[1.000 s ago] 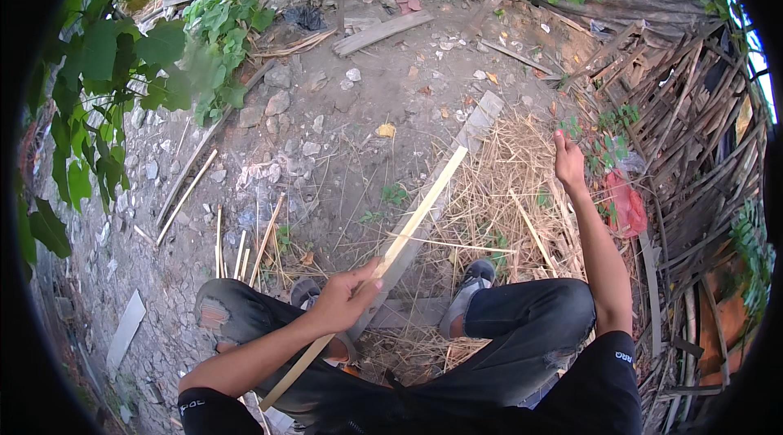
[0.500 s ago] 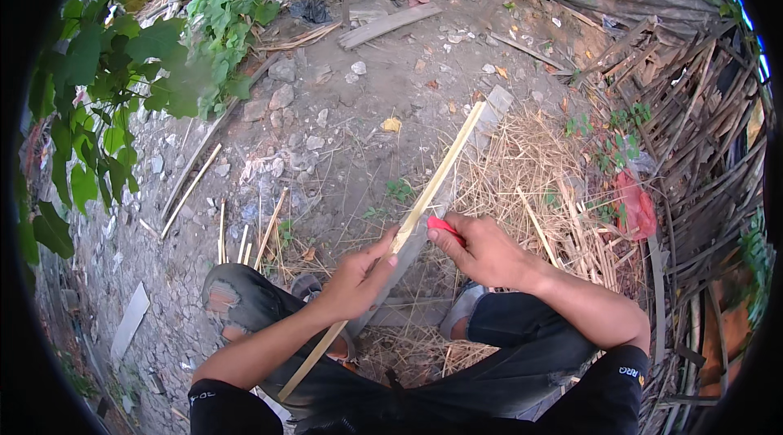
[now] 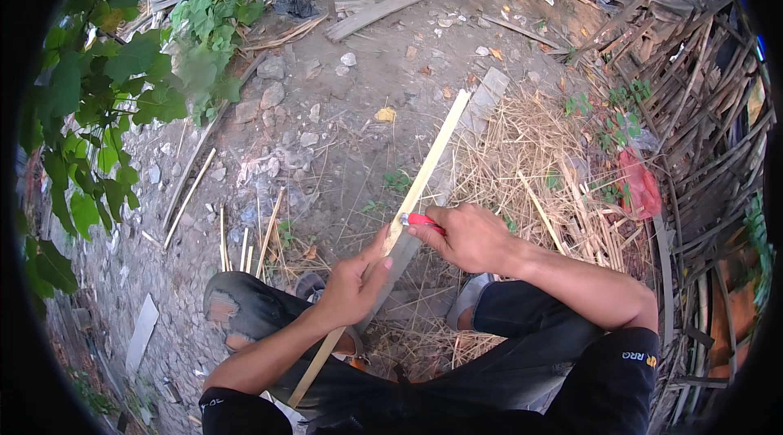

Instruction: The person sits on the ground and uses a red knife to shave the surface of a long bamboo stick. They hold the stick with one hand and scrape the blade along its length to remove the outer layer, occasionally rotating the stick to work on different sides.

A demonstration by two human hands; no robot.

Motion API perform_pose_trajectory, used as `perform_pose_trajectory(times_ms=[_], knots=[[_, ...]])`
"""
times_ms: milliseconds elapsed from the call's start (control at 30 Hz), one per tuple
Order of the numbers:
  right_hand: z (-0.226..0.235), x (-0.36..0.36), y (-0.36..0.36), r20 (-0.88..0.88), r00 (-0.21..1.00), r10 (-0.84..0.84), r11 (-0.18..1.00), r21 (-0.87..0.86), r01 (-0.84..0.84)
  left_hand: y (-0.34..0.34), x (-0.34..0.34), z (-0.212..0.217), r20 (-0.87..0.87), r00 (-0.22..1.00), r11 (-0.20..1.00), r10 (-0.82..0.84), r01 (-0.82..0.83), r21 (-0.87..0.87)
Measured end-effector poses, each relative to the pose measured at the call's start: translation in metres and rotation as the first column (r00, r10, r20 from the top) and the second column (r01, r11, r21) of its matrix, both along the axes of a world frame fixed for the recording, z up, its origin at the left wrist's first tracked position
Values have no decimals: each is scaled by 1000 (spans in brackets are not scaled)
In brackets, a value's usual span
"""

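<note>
My left hand [image 3: 352, 292] is closed around a long pale bamboo strip [image 3: 432, 153], which slants from my lap up and away to the right. In my right hand [image 3: 477, 238] is a red-handled knife [image 3: 426, 223], with the fingers wrapped round its handle. The knife's short metal end meets the strip just beyond my left fingers, though most of the blade is hidden. Beneath the strip, a grey plank [image 3: 483, 102] runs along almost the same line between my legs.
To the right lies a heap of straw-like shavings [image 3: 522, 158] beside several split sticks [image 3: 591, 231]. A red plastic bag [image 3: 639, 182] rests near stacked wooden slats [image 3: 701, 125]. Thin strips [image 3: 272, 231] stand by my left knee. Leafy branches [image 3: 122, 76] hang at the left.
My right hand has moved left and brought the knife from beside the strip onto it. The strip's far end has shifted slightly left, and its broad face shows more.
</note>
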State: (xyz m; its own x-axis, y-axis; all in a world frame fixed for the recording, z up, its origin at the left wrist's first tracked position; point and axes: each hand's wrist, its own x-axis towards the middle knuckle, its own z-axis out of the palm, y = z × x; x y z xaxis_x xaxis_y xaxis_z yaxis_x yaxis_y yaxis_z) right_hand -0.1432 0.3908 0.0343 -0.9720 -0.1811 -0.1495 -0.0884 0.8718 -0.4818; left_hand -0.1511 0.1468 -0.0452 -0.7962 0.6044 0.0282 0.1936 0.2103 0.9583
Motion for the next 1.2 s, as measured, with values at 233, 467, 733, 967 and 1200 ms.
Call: perform_pose_trajectory(times_ms=[233,467,733,967,1200], knots=[[-1,-50,173,-369,665,-649,749,-157,643,-27,19,10,-56,987,988,-151,150,-24],[21,-16,142,-219,760,-611,766,-404,500,-27,13,3,19,998,998,-53,52,31],[33,7,-11,43,995,91,979,-185,-82,-14,1,25,632,728,896,-264,-56,440],[9,5,-27,18,995,100,990,-106,-98,-12,1,24,700,682,901,-212,-141,411],[8,-7,-14,-47,999,3,998,-62,-6,-16,-2,20,687,701,928,-190,-100,359]])
